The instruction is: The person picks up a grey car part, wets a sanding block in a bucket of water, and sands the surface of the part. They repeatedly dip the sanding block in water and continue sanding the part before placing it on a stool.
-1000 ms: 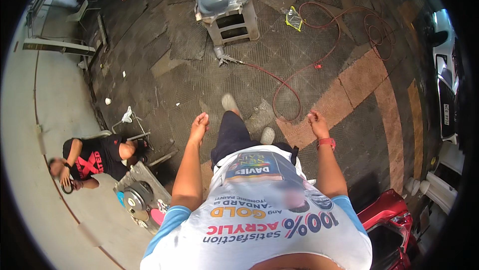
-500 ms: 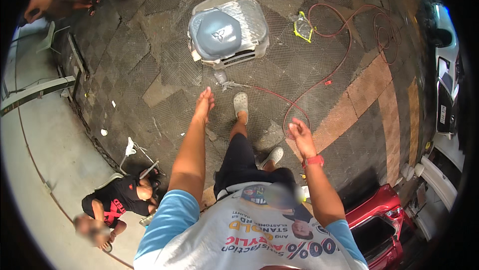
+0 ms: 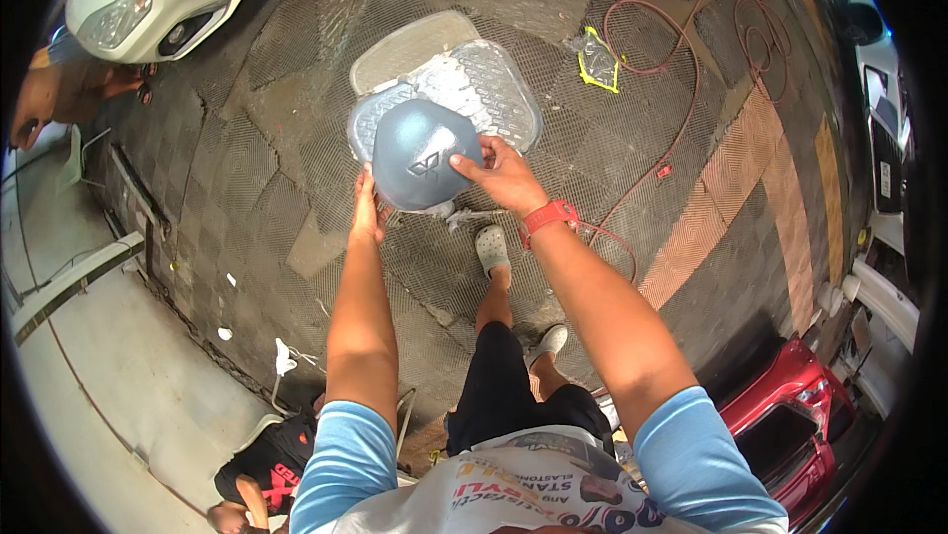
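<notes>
A blue-grey steering wheel airbag cover (image 3: 400, 139) with an emblem on its face is held up between my hands. My right hand (image 3: 506, 179) grips its right edge, thumb on the front and fingers around the rim. At its lower left edge, my left hand (image 3: 366, 210) is closed on the rim, its fingertips partly hidden behind the cover. Beyond and below the cover sits a stand with a grey, paint-coated top (image 3: 504, 90), partly masked by the cover. A spray gun lies on the floor near my foot, mostly hidden by the cover.
A red hose (image 3: 691, 70) loops over the matted floor at the right, beside a yellow-edged clear mask (image 3: 597, 62). A white car (image 3: 148, 1) stands at the far left, a red car part (image 3: 790, 416) at the near right. Another person (image 3: 262, 470) sits at the near left.
Both hands have reached forward from apart and taken hold of the airbag cover. It has lifted and tilted off the stand, showing more of the stand's top.
</notes>
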`<state>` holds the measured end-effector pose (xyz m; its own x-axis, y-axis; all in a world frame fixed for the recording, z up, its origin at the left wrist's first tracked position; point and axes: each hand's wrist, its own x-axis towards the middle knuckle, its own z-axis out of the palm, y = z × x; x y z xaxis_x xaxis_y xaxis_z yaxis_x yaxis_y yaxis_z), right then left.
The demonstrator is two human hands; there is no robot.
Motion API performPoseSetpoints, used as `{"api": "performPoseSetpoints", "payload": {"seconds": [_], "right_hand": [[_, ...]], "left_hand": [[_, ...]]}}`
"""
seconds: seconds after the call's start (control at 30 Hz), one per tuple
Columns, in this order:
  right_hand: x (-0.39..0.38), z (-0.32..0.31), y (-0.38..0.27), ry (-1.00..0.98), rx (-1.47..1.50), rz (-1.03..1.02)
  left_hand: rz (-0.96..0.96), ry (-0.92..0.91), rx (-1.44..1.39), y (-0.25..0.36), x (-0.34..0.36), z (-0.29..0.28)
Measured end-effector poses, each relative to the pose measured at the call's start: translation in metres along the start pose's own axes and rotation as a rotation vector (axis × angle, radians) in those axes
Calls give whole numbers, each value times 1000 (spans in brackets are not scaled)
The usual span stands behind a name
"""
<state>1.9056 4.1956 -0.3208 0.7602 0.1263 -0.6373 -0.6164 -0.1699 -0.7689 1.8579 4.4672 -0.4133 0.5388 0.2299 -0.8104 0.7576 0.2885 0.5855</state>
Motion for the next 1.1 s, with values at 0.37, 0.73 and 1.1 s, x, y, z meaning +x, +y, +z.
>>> {"api": "performPoseSetpoints", "payload": {"seconds": [0.37, 0.73, 1.1], "right_hand": [[-1, -5, -21, -88, 255, 117], [-4, -48, -6, -170, 396, 45], [-74, -151, 25, 227, 495, -92]], "left_hand": [[-47, -256, -152, -15, 41, -15], [83, -280, -146, 13, 37, 19], [96, -376, -106, 29, 11, 94]]}}
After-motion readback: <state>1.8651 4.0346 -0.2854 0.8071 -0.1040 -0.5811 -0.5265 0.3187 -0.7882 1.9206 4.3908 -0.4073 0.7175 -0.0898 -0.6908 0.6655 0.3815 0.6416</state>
